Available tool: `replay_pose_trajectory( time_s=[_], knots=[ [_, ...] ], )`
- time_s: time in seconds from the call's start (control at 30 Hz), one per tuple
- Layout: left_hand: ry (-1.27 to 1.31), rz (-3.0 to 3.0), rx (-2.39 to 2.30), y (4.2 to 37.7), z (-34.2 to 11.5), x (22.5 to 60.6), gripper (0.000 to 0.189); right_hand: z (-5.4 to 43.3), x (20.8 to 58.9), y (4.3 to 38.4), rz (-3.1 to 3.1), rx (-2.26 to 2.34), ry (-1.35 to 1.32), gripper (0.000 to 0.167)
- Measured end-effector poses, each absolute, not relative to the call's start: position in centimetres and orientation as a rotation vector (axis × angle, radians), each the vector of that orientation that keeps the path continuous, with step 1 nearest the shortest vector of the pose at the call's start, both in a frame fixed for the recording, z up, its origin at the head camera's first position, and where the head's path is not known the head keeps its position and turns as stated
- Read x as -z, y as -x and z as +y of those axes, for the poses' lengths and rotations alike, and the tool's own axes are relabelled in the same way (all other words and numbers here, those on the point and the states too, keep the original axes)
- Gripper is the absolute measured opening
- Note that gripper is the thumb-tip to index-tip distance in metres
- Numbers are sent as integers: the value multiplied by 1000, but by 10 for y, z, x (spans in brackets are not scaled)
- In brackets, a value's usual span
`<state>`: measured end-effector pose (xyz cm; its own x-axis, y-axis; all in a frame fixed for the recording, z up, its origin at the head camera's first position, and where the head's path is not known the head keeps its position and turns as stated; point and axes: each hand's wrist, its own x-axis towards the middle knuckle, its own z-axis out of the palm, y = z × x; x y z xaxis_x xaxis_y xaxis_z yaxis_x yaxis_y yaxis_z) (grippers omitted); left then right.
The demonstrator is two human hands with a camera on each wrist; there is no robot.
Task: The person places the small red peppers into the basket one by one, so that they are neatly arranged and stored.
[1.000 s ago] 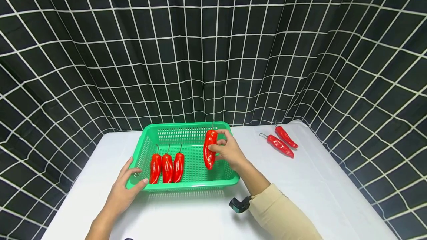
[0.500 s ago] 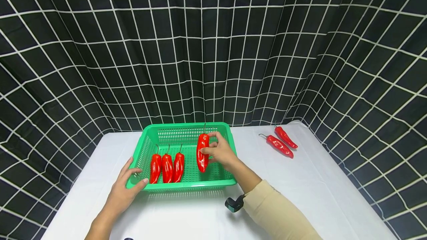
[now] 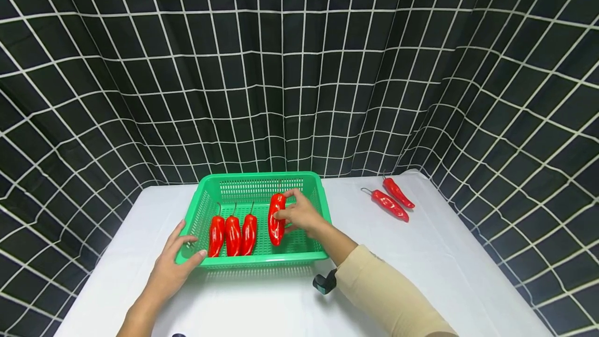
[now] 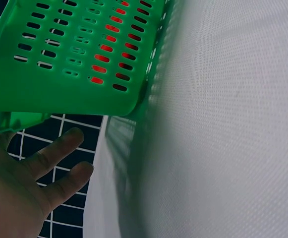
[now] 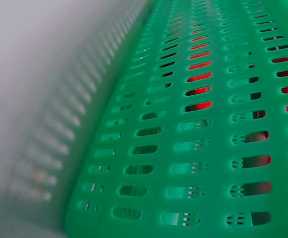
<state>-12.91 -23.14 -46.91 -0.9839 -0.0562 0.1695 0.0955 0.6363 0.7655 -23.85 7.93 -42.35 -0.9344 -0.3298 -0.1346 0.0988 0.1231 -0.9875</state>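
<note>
My right hand (image 3: 303, 216) pinches a long red chili pepper (image 3: 276, 222) between thumb and fingers, stem up, over the right half of the green basket (image 3: 262, 260). To its left, a row of three red peppers (image 3: 234, 235) lies in the basket, stems toward the far side. At the basket's front left corner rests my left hand (image 3: 174, 264), its thumb along the front rim and other fingers spread at the left side. In the left wrist view, two fingers (image 4: 59, 148) extend straight beside the basket wall (image 4: 69, 94). The right wrist view shows mostly the slotted basket wall (image 5: 153, 134), with red through its slots.
Two more red peppers (image 3: 390, 206) lie on the white tablecloth (image 3: 444, 254) right of the basket. A black curtain (image 3: 234, 66) with a white grid surrounds the table at the back and sides. A small dark device (image 3: 324, 282) hangs at the right sleeve (image 3: 388, 293).
My right hand has moved left and slightly lower with the pepper, closer to the row of three. The left hand stays at the basket corner.
</note>
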Motion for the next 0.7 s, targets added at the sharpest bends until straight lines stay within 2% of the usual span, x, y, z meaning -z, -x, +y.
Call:
replay_pose_trajectory(
  time_s=[0.7],
  knots=[
    [48,-2681,1267,129,-231,469,43,67,435,246,2060,1707,118,51]
  ],
)
